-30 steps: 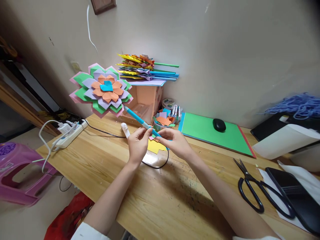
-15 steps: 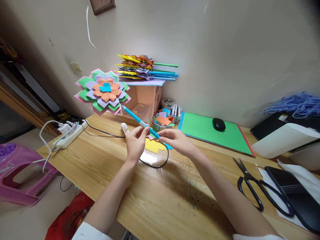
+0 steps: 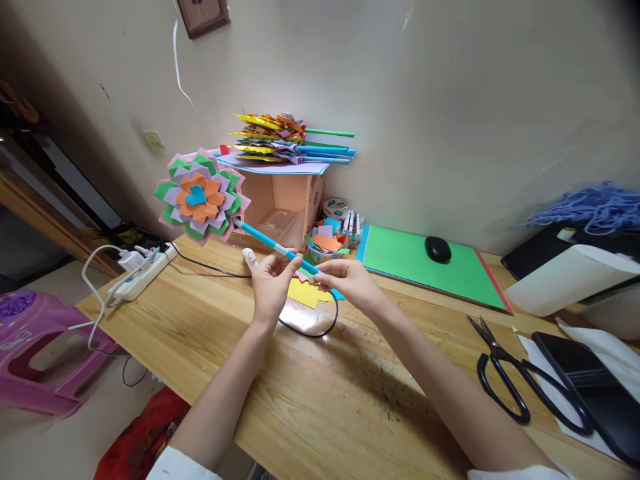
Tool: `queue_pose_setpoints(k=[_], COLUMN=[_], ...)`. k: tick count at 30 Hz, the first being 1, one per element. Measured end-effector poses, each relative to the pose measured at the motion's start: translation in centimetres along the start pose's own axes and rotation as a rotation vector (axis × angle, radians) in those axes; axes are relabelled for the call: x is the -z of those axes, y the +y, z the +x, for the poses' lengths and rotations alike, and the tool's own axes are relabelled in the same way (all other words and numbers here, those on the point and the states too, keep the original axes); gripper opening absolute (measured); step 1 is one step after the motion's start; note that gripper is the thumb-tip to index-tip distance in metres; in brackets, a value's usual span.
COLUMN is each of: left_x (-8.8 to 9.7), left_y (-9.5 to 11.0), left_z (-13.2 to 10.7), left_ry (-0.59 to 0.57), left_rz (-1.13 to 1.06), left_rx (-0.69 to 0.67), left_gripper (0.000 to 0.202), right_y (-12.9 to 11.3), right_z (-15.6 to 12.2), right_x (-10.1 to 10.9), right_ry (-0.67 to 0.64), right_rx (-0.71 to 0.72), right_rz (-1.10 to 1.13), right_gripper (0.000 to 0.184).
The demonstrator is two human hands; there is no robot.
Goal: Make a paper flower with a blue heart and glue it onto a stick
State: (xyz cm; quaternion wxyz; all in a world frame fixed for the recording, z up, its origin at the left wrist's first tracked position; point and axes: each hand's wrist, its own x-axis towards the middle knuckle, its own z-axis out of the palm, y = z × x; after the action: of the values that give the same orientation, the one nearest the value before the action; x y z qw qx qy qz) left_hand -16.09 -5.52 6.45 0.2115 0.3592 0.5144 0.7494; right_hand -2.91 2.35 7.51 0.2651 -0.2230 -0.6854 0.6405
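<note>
A layered paper flower (image 3: 197, 199) in pink, green, lilac and orange, with a blue centre, is held up over the table's left side. Its blue rolled-paper stem (image 3: 261, 238) slants down to the right, with a pale band part way along. My left hand (image 3: 273, 283) pinches the stem near its lower part between thumb and fingers. At the stem's lower end, the fingertips of my right hand (image 3: 347, 281) are closed on it. Beneath both hands lie yellow paper scraps (image 3: 303, 293) and a looped black cable (image 3: 320, 335).
More paper flowers (image 3: 270, 140) are stacked on a box (image 3: 290, 193) by the wall. A tub of paper scraps (image 3: 327, 243) stands beside it. Green paper (image 3: 400, 257) bears a black mouse (image 3: 438, 249). Scissors (image 3: 500, 360) and a phone (image 3: 585, 380) lie right, a power strip (image 3: 145, 273) left.
The flower head has swung slightly left and down, turning its face more toward me. The stem has tilted with it, while both hands stay on it in nearly the same place.
</note>
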Motion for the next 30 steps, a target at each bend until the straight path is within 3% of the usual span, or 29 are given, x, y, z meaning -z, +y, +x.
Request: queue_pose_setpoints(k=[8,16,24,30], left_x=[-0.2,-1.1,-0.6,-0.5], left_y=[-0.1,-0.3,-0.1,-0.6], left_z=[-0.1,-1.0,-0.6,-0.3], left_ry=[0.005,-0.039,-0.260,-0.215], left_rz=[-0.023,-0.041,-0.138,-0.154], left_rx=[-0.013,0.073,0.204,0.208], left_gripper=[0.029,0.030,0.039,0.033], right_y=[0.5,1.7,2.3,2.4], right_z=[-0.2,0.2,0.4,0.3], right_x=[-0.3,-1.1,-1.4,-1.7], right_ry=[-0.194,-0.119,-0.060,-0.081], right_rx=[-0.084,-0.073,-0.075,-0.056], right_rz=[0.121,0.254,0.291,0.308], right_gripper=[0.027,0.024,0.028,0.025])
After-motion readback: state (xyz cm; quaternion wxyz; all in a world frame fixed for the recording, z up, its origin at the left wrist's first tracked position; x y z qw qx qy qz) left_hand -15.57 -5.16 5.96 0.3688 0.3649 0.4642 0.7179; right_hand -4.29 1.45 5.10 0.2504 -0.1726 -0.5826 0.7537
